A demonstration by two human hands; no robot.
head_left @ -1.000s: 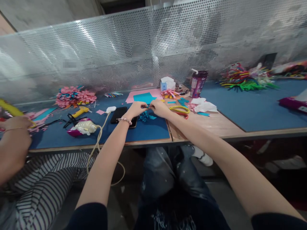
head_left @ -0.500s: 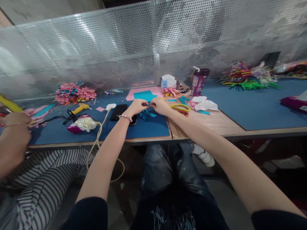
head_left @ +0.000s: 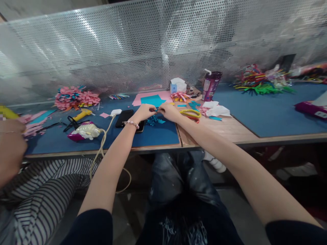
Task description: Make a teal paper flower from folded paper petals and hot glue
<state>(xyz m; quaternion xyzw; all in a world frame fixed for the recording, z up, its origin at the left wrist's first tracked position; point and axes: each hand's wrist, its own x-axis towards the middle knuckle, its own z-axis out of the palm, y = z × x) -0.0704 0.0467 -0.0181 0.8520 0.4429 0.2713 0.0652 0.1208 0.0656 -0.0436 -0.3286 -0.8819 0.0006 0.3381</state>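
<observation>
My left hand (head_left: 145, 111) and my right hand (head_left: 168, 111) meet over the blue mat, fingertips close together. Both are closed in a pinch on a small piece of blue paper (head_left: 157, 111), mostly covered by the fingers. Just below them lies a bunch of fringed blue paper (head_left: 152, 120). Behind the hands, a blue paper sheet (head_left: 152, 100) rests on pink paper (head_left: 137, 99). Yellow-handled scissors (head_left: 190, 113) lie to the right of my right hand. A black phone (head_left: 124, 118) sits left of my left wrist, beside another dark device partly under the wrist.
A yellow glue gun (head_left: 82, 115), a tissue pack (head_left: 83, 132) and a cable (head_left: 104, 137) lie to the left. A co-worker's hand (head_left: 11, 143) shows at the left edge. A purple cup (head_left: 211, 86), crumpled tissue (head_left: 217, 109) and colourful strips (head_left: 258, 81) stand or lie rightward.
The whole view has shifted slightly. My hands stay pinched together in nearly the same place over the mat. The co-worker's hand at the left edge sits a little further left.
</observation>
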